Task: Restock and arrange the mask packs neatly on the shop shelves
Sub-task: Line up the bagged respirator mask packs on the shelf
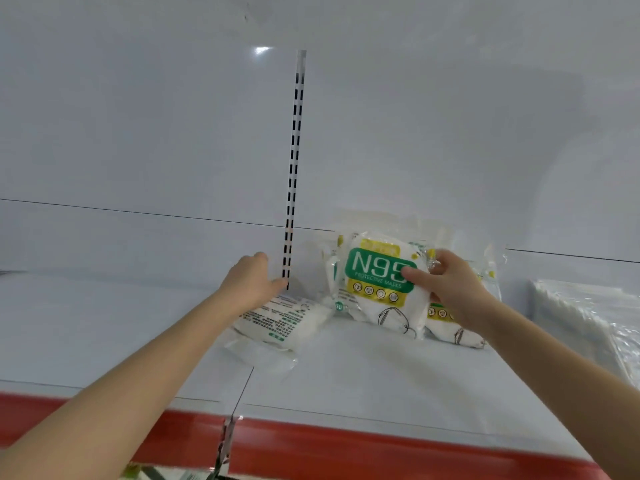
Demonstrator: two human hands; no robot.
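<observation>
The right hand (450, 289) pinches the upright N95 pack (379, 282) on the shelf (363, 375), thumb across its front and fingers behind. At its nine o'clock, the left hand (252, 282) rests on a flat-lying pack (277, 320); I cannot tell how its fingers lie. Seat the N95 pack square, label forward, before releasing.

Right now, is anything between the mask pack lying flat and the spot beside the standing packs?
Nothing visible. The flat pack lies on the shelf directly left of the standing N95 pack that the right hand grips; no other thing sits between them. The left hand is at its far end.
</observation>
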